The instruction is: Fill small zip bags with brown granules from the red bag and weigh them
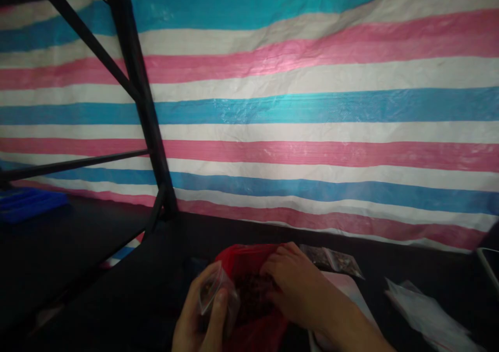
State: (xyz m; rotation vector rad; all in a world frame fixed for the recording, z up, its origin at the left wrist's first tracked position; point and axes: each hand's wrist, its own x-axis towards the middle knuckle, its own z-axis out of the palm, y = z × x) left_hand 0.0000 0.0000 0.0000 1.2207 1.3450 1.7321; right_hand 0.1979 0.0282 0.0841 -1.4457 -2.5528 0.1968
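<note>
Head view: L hand [198, 313], btm ctr of frame, curled narrow, holding small clear plastic zip bag [214, 289] between thumb and fingers, right beside the mouth of a red plastic bag [249, 258]. R hand [292, 284], just right of it, fingers bent over the red bag's rim and down onto dark brown loose material [251, 300] inside; can't tell if it's gripping anything. Red bag sits low ctr on black tabletop [117, 295]. Just past R hand, two small clear bags w/ dark contents [331, 257] lie flat. Under R forearm, pale pink sheet [345, 289]. Lower right, crumpled white plastic bags [429, 310]; at right edge, dark flat device w/ pale rim [489, 266], likely a phone. Far left, blue plastic tray [27, 204]. Upper left, black metal frame struts [136, 92] in front of pink, white and blue striped tarp [296, 113].
</note>
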